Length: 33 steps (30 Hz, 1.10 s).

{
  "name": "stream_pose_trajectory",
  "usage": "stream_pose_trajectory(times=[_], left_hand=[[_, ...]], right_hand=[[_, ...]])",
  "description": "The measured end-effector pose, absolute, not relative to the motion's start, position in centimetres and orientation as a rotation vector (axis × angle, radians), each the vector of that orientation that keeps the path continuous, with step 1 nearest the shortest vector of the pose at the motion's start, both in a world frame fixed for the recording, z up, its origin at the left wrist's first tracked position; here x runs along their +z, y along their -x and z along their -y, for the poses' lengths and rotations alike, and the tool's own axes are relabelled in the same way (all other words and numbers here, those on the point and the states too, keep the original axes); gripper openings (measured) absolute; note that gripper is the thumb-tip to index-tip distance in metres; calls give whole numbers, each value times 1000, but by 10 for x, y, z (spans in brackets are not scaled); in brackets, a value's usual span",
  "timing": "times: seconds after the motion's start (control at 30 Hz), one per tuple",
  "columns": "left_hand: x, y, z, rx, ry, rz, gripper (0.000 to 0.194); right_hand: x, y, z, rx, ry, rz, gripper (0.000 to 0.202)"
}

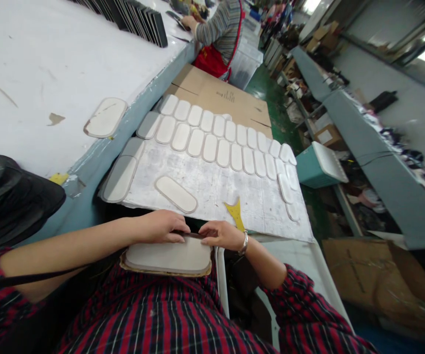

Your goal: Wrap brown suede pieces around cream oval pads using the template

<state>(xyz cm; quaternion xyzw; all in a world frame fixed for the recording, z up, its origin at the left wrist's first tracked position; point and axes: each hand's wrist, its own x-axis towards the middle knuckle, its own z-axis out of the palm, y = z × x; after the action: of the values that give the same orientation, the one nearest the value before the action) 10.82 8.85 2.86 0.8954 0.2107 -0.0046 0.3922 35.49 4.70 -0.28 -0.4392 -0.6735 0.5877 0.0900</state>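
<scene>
A white rounded-end panel [168, 254] with a brown, ragged border lies at my lap. At its far edge, my left hand [163, 227] is closed, with thumb and fingers pinching the rim. My right hand [222, 234], a silver bracelet at its wrist, pinches the same rim a little to the right. The undersides of the fingers are hidden. Just beyond my hands, a loose white oval piece [176, 194] rests on the pale work board [205, 182]. A yellow forked piece [235, 214] lies near my right wrist.
Rows of white oval pieces [209, 147] cover the board's far part, before a cardboard sheet [223, 96]. A white table [24, 59] on the left bears another oval piece [105, 117] and black stacked material [9, 196]. A co-worker [222, 34] works beyond; a teal bin [319, 164] stands right.
</scene>
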Motion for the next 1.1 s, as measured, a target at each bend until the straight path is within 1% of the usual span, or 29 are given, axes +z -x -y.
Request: stream_pose_trajectory(times=[0.1,0.17,0.23,0.37,0.5,0.57,0.67,0.8,0.9,1.03,1.1], left_hand=[[30,-127,-91,-78,-2447,-442,21],[27,-133,-91,-69,-2535,-434,20],[23,-135,-89,-37,-2581,-463,18],[19,-137,-84,-32,-2546,-639,19],[20,-140,-84,-60,-2521,-699,19],[20,-141,-85,-57,-2496,-717,19],[18,-140,-87,-26,-2417,-760,19],[15,-139,-88,-22,-2303,-843,20],[13,-140,-88,-47,-2253,-888,21],[16,-139,-92,-97,-2189,-942,25],[20,-135,-96,-130,-2131,-884,30]], right_hand=[[10,-355,-39,1339,1273,2253,19],[13,-353,-37,1149,1224,2357,19],[14,-352,-36,1047,1184,2432,24],[14,-351,-36,924,1080,2618,22],[12,-346,-33,627,1097,2879,21],[11,-343,-30,511,1160,2920,21],[8,-339,-27,510,1354,2770,20],[8,-335,-29,639,1586,2531,15],[9,-333,-32,740,1699,2411,15],[7,-334,-32,824,1785,2287,18],[7,-337,-29,812,1691,2318,17]])
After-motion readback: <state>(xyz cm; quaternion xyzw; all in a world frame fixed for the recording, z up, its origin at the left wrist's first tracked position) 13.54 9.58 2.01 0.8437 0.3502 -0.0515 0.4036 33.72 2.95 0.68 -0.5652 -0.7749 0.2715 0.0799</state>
